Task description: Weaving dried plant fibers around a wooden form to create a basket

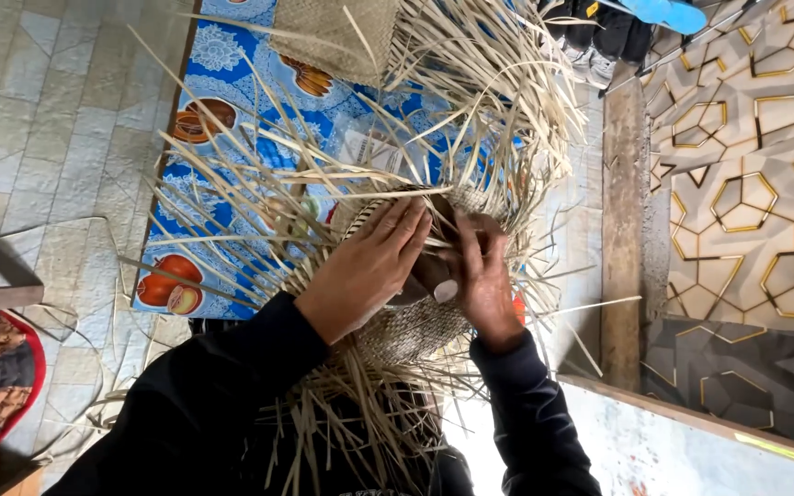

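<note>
Left hand [367,266] flat, fingers together on half-woven straw piece [415,326] at centre, right hand [482,280] pinching it at 3 o'clock; loose strands [259,197] could snap or unravel if grip slips.

A home craft space, set up on the floor of a lived-in room, is suggested. A pale tiled floor [57,110] is spread with a blue patterned mat [222,138], over which loose dried straw strips [259,193] are scattered, and a finished woven panel [337,37] is laid at the far end. A wall with a gold geometric pattern [746,184] and a wooden door frame [622,230] are seen at the right, as in a dwelling rather than a factory.
</note>
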